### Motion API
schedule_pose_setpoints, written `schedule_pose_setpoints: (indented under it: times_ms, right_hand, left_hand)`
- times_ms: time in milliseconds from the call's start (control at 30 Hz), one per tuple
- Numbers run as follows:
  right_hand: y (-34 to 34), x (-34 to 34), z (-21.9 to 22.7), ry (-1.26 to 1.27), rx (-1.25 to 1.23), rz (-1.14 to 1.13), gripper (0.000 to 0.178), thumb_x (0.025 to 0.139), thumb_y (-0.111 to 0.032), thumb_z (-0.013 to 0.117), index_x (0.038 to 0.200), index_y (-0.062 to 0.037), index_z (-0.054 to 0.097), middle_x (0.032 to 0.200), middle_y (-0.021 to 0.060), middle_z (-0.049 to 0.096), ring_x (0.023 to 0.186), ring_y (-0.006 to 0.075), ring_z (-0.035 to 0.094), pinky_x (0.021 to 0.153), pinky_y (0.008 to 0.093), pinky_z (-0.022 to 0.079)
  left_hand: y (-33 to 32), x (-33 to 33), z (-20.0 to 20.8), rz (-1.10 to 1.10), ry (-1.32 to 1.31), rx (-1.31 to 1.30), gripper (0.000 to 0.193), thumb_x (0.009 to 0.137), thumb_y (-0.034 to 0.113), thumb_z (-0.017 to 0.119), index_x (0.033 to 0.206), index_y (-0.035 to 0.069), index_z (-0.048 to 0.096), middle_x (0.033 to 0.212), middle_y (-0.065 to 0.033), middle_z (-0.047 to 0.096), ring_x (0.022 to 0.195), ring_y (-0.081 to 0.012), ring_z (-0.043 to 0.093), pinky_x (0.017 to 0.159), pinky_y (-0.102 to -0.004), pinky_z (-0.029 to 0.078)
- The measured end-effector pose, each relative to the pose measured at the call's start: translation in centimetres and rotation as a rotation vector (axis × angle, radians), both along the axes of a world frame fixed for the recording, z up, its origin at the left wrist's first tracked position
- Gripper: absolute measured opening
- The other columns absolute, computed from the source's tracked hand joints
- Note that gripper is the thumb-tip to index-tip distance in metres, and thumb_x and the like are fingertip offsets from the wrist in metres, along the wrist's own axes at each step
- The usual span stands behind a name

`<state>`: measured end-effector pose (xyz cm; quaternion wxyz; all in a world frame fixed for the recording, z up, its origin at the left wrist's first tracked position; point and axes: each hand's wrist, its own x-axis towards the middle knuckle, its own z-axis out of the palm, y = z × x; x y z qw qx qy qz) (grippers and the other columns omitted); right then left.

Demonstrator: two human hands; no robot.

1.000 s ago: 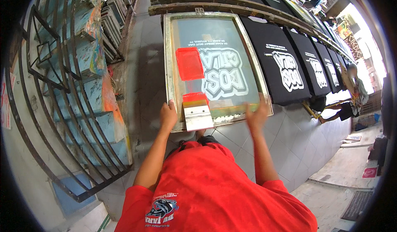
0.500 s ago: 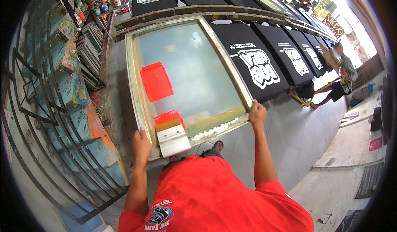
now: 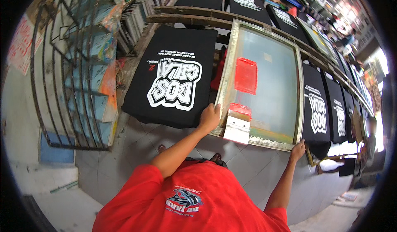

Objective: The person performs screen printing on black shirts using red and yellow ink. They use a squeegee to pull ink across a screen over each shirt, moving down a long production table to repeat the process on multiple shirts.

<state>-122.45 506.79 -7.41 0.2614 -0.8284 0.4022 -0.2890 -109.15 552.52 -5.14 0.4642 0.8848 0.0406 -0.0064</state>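
Both my hands grip a screen-printing frame (image 3: 300, 95) by its near corners. My left hand (image 3: 210, 117) is closed on the near left corner, and my right hand (image 3: 297, 149) on the near right one. On its pale mesh lie a red ink patch (image 3: 245, 75) and a smaller red smear. A squeegee (image 3: 237, 129) with a light metal face rests at the near left part of the mesh, untouched by either hand. Left of the frame, a black T-shirt (image 3: 136, 95) with white lettering lies flat on a board. A small red mark (image 3: 151, 67) shows beside its print.
More printed black shirts (image 3: 316, 112) line up on the right and across wooden rails (image 3: 186, 17). Curved metal bars (image 3: 62, 91) stand at the left, near several stacked frames (image 3: 132, 23). Another person (image 3: 366, 151) stands at the far right.
The frame has moved right along the row with both hands still on it, squeegee aboard. The black shirt to its left now lies uncovered. My view has turned too.
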Motion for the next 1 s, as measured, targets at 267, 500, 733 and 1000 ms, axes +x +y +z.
schedule_pose_setpoints:
  times_ms: [267,500,733,1000]
  right_hand:
    - [-6.5,2.3,-2.8,0.063,-0.019,0.028,0.057,0.099,-0.04,0.038,0.1,0.01,0.065,0.094,0.0293,0.066,0.089,0.0458,0.062,0.078,0.0491,0.045]
    - [-6.3,4.7,-2.9,0.059,0.029,0.053,0.056,0.1,-0.037,0.037,0.085,0.0102,0.064,0.086,0.0303,0.064,0.083,0.0493,0.06,0.073,0.0528,0.044]
    - [-5.4,5.7,-1.9,0.006,0.047,0.088,0.054,0.1,-0.035,0.038,0.079,0.0084,0.062,0.077,0.0286,0.062,0.073,0.0462,0.058,0.066,0.051,0.042]
    - [-5.8,5.7,-1.7,0.053,0.149,0.115,0.052,0.098,-0.039,0.042,0.085,0.0066,0.065,0.084,0.0267,0.064,0.08,0.0438,0.061,0.072,0.0483,0.044]
  left_hand:
    - [-6.1,1.8,-0.4,0.044,0.08,0.131,0.049,0.098,0.039,0.04,0.093,-0.006,0.06,0.091,-0.0303,0.064,0.089,-0.0471,0.061,0.079,-0.0542,0.047]
    - [-6.8,2.6,-0.6,0.096,0.1,0.242,0.05,0.097,0.039,0.04,0.095,-0.005,0.063,0.093,-0.0317,0.064,0.092,-0.0475,0.061,0.082,-0.0548,0.046]
    - [-7.2,2.7,0.0,0.124,0.134,0.329,0.051,0.097,0.041,0.039,0.096,-0.004,0.063,0.094,-0.03,0.065,0.092,-0.0464,0.062,0.083,-0.0533,0.047]
    - [-6.5,2.7,2.0,-0.013,0.224,0.49,0.049,0.096,0.043,0.042,0.102,-0.003,0.06,0.096,-0.0286,0.065,0.094,-0.0448,0.063,0.083,-0.0527,0.049]
